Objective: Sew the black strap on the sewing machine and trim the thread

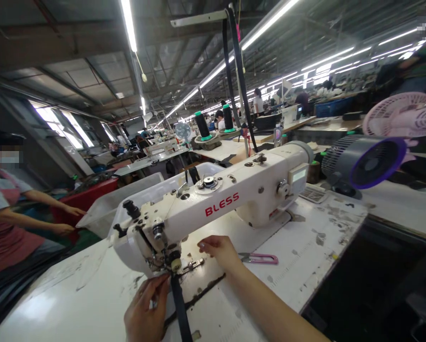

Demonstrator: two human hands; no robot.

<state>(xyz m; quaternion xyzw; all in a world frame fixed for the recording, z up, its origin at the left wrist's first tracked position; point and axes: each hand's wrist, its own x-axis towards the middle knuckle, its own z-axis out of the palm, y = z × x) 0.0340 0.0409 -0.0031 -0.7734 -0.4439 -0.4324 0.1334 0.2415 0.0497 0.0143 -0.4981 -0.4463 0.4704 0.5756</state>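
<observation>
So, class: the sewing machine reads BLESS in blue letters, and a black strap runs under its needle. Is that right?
Not quite. The head view shows the BLESS lettering on the sewing machine is red, not blue. The black strap does run under its needle.

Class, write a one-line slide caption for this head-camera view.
Left hand pinches black strap at the white sewing machine; right hand rests behind the needle.

"BLESS" in red capitals on side of white sewing machine (230,199) arm, near middle of table (305,256). Small grey panel on machine's right end: nothing legible. No other text, number or sign readable anywhere.
</observation>
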